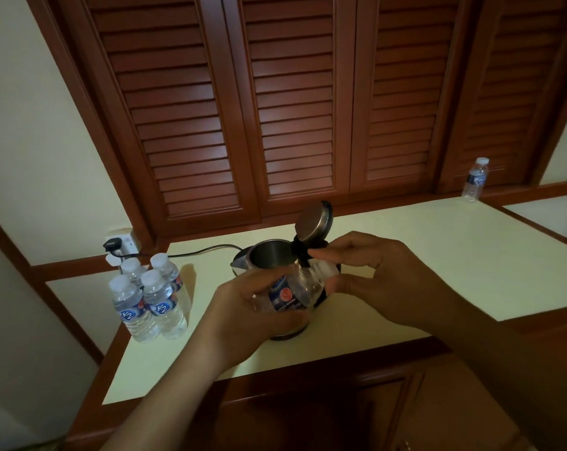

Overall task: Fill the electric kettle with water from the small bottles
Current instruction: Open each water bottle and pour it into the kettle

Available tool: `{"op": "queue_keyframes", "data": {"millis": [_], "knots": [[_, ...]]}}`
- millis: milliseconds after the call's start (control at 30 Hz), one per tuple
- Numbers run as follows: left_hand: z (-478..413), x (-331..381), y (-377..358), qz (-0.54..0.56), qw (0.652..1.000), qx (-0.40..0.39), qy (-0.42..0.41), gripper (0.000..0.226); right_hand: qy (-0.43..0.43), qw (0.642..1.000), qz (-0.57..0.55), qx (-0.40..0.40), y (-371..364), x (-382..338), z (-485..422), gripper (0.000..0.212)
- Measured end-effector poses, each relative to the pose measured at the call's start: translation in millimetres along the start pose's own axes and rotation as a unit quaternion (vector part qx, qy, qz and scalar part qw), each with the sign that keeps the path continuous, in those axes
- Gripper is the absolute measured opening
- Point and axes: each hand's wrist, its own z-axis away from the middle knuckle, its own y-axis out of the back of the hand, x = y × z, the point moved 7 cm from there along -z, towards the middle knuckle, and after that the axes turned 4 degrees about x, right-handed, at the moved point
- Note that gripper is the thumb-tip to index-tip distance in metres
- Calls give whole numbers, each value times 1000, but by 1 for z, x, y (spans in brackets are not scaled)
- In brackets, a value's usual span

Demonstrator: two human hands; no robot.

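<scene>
At centre frame, the right hand [370, 275] pinches thumb and fingertips on the cap end of a small bottle [291, 292]; the cap itself is hidden. The left hand [252, 307] wraps the bottle's lower body, holding it tilted just in front of the kettle [275, 258]. The kettle stands on the pale counter [438, 249], its lid [313, 222] hinged up and open. 4 capped bottles [148, 301] cluster at left. 1 more bottle [475, 180] stands at the far right, by the shutters [243, 92].
</scene>
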Motion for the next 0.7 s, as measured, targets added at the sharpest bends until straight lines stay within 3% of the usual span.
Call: {"op": "queue_keyframes", "data": {"millis": [200, 367, 433, 500, 533, 600, 667, 700], "knots": [[-5, 5, -41, 166, 977, -131, 40, 41, 5, 999, 3, -31, 26, 2, 11, 46], [-14, 20, -84, 290, 933, -206, 48, 33, 85, 985, 148, 9, 51, -10, 17, 26], [-20, 28, -104, 311, 919, -238, 40, 32, 124, 964, 232, 29, 55, -8, 20, 48], [-28, 40, -122, 316, 912, -262, 21, 31, 106, 961, 249, 53, 66, 2, 23, 53], [-35, 45, -131, 305, 916, -260, 3, 31, 71, 962, 256, 66, 74, 13, 24, 55], [-51, 52, -149, 258, 943, -205, -49, 31, -93, 955, 268, 82, 93, 44, 26, 65], [-69, 56, -168, 106, 982, -85, -134, 38, -301, 916, 251, 91, 115, 81, 35, 72], [-73, 63, -177, 16, 983, -27, -182, 48, -368, 894, 237, 95, 125, 96, 41, 73]]}}
